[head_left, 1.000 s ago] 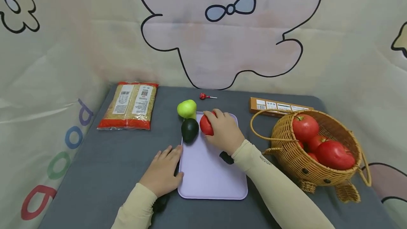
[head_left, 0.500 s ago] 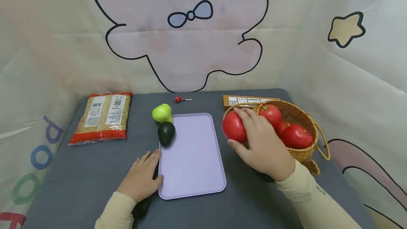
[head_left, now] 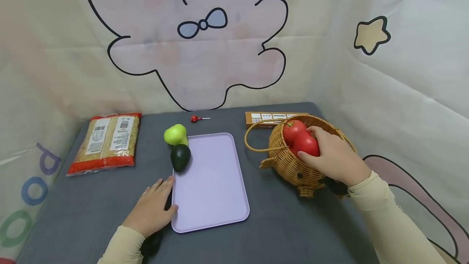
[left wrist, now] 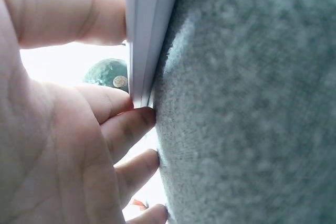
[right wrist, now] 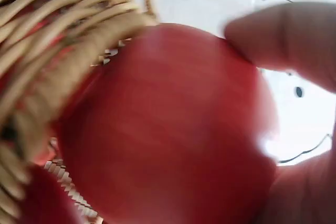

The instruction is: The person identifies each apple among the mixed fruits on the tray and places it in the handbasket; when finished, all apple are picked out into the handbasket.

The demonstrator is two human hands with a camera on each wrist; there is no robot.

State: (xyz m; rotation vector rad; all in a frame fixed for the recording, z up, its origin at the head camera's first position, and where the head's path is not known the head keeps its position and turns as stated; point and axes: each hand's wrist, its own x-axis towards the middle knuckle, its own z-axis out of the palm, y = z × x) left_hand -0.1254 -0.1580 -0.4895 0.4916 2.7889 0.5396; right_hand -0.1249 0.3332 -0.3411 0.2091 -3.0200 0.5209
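In the head view my right hand (head_left: 335,158) grips a red apple (head_left: 305,144) at the mouth of the wicker basket (head_left: 293,170). Close up in the right wrist view, the apple (right wrist: 168,129) is blurred and sits beside the woven rim, finger and thumb against it. Another red apple (head_left: 293,130) lies in the basket; the rest of the contents is mostly hidden. My left hand (head_left: 152,207) rests at the left edge of the lilac tray (head_left: 212,186), fingers extended. Its fingertips touch the tray's side (left wrist: 149,30) in the left wrist view.
A dark green avocado (head_left: 180,158) lies over the tray's upper left edge, beside a green pear (head_left: 176,134). Behind are a lollipop (head_left: 195,118) and a long carton (head_left: 264,117). A bag of grain (head_left: 106,141) lies at the left.
My right hand has carried the red apple from above the tray rightward to the basket. The head view has turned right. The left hand stays at the tray's edge.
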